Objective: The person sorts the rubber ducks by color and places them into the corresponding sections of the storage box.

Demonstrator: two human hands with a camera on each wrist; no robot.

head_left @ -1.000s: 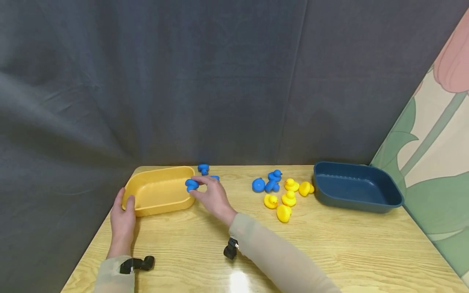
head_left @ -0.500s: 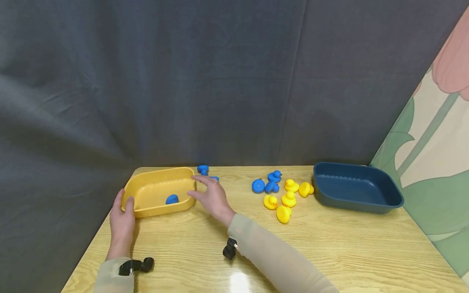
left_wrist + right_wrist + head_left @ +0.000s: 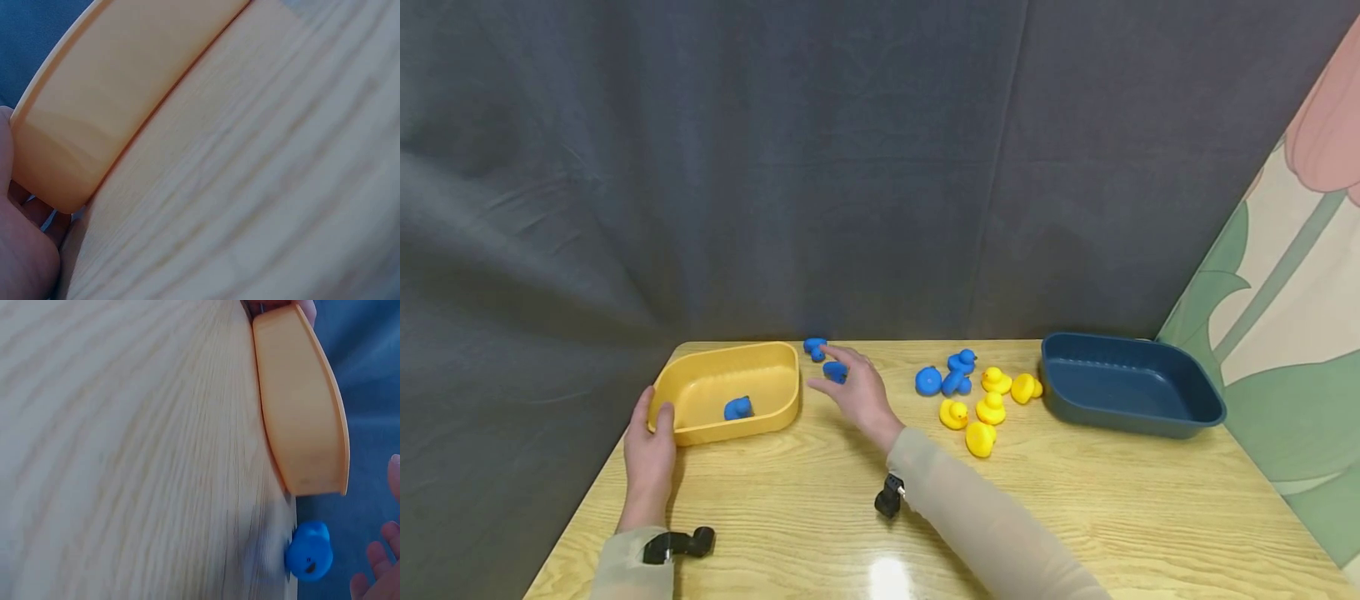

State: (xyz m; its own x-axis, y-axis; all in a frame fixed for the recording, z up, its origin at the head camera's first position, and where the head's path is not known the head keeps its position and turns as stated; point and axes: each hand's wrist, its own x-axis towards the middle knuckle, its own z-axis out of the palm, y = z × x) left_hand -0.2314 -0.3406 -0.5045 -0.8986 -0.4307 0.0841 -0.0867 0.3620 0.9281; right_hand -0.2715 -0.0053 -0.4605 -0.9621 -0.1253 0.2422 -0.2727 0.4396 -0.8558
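Note:
My left hand (image 3: 650, 454) holds the left end of a yellow plastic bin (image 3: 733, 430), thumb at the rim and the other fingers along the outside. Inside the bin sits a blue rubber duck (image 3: 738, 408). To the right of the bin, my right hand (image 3: 865, 402) is spread with a gap between thumb and fingers, and nothing is in its grasp. Its fingers partly cover a blue duck (image 3: 833, 372). Another blue duck (image 3: 813, 345) lies just behind, at the table's back edge. In the right wrist view a blue duck (image 3: 309, 551) shows between the bin and the fingers.
A cluster of blue ducks (image 3: 928, 381) and several yellow ducks (image 3: 991, 408) lies on the wooden table (image 3: 820, 517), right of the right hand. Beyond them stands a dark blue bin (image 3: 1131, 417). A dark grey curtain (image 3: 880, 167) hangs along the back edge.
The right hand let go of a blue duck, which dropped into the yellow bin and shifted left there. That hand then moved right toward the two nearby blue ducks. The left hand stayed put.

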